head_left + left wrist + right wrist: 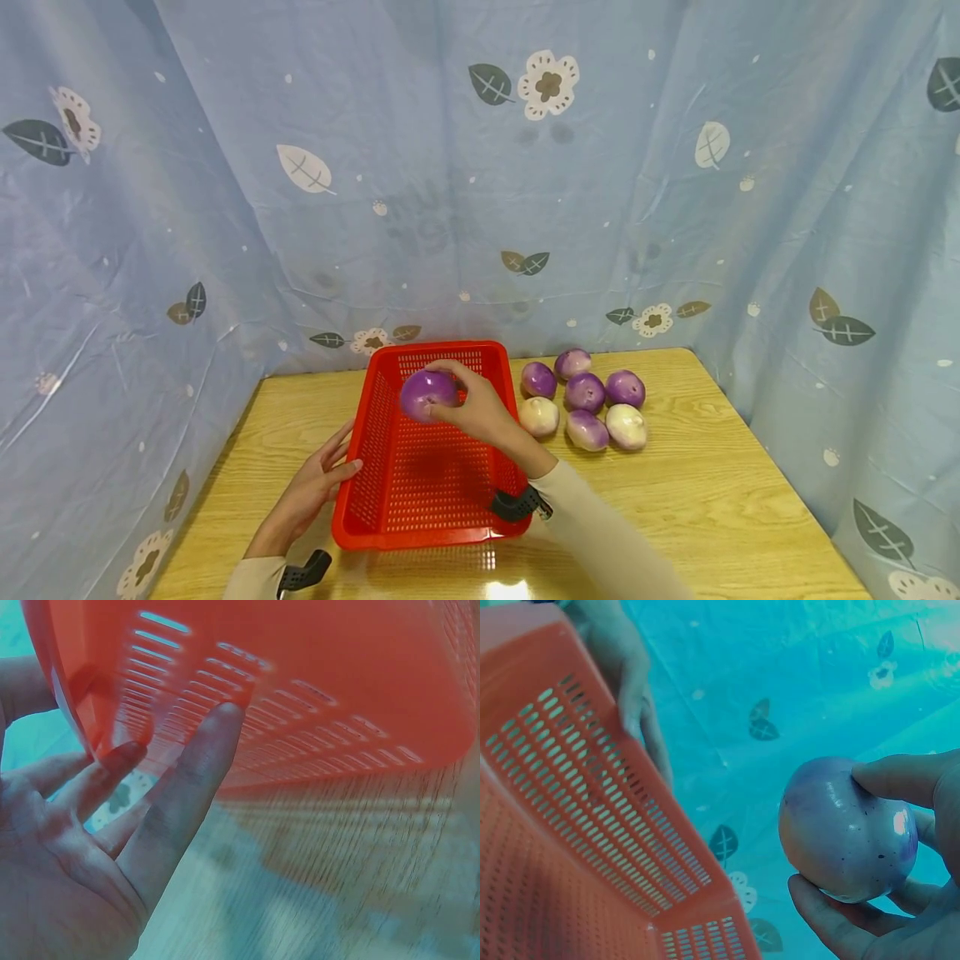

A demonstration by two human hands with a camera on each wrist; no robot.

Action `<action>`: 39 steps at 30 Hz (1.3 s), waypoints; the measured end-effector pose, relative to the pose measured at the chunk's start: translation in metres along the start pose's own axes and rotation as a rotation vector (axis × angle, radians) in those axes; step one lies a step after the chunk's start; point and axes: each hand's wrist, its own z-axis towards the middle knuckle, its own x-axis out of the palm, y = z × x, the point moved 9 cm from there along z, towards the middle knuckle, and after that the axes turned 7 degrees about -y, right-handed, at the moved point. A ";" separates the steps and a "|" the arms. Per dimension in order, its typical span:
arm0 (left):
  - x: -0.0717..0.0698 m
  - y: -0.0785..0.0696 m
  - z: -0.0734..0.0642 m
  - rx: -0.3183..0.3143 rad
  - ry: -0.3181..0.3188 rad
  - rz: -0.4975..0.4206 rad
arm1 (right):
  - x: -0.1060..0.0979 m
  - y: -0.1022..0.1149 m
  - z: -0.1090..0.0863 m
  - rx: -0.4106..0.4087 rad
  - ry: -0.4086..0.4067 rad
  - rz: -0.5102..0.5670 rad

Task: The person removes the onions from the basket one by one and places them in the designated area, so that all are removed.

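My right hand (480,408) holds a purple turnip (429,395) between thumb and fingers, raised above the red plastic basket (435,537). In the right wrist view the turnip (847,829) looks glossy, purple with a pale side, and the fingers (832,919) curve round it. My left hand (311,483) grips the basket's left rim. Its thumb lies over the edge, and in the left wrist view its fingers (184,799) press on the slotted outer wall (337,667). Inside the basket only the slotted floor and a shadow show.
Several purple and white turnips (585,392) lie in a cluster right of the basket. They stand on a wooden table (697,500). A blue patterned curtain (450,208) encloses the table at the back and both sides.
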 end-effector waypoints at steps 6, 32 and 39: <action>0.000 0.001 -0.001 -0.003 0.003 0.000 | -0.009 -0.002 -0.011 -0.010 0.014 0.008; -0.002 0.001 0.001 0.007 -0.005 -0.012 | -0.064 -0.022 -0.054 -0.013 -0.021 -0.006; -0.001 -0.001 0.001 0.016 0.012 0.006 | -0.084 -0.034 -0.068 0.040 -0.058 -0.030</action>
